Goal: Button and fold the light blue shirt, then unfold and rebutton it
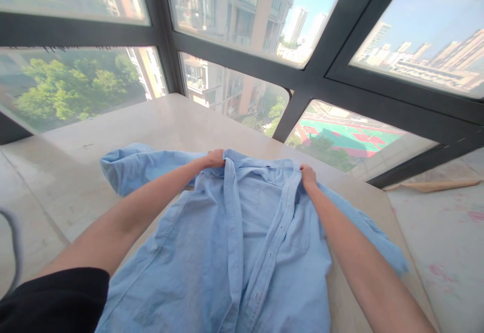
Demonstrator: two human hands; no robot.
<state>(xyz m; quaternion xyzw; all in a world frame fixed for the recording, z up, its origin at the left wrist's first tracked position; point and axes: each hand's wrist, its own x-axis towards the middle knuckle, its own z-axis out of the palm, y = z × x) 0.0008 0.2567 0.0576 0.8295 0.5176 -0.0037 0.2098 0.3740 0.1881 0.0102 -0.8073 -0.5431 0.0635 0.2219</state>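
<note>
A light blue button-up shirt (pixel 204 252) lies front side up on a pale stone sill, its front unbuttoned and its collar end toward the window. My left hand (pixel 217 158) is closed on the left side of the collar. At the collar's right side, my right hand (pixel 308 177) grips the fabric. Between the two hands the neckline is stretched out. One sleeve reaches out to the left past my left forearm, with its end bunched. The other sleeve runs down to the right, partly behind my right forearm. The shirt's bottom hem is out of view.
Dark window frames (pixel 242 66) rise right behind the sill (pixel 166 116), with buildings, trees and a sports court outside. At the left edge curves a grey tube-like thing (pixel 15 242). On the right is a pale wall or surface with a pink floral pattern (pixel 442 272).
</note>
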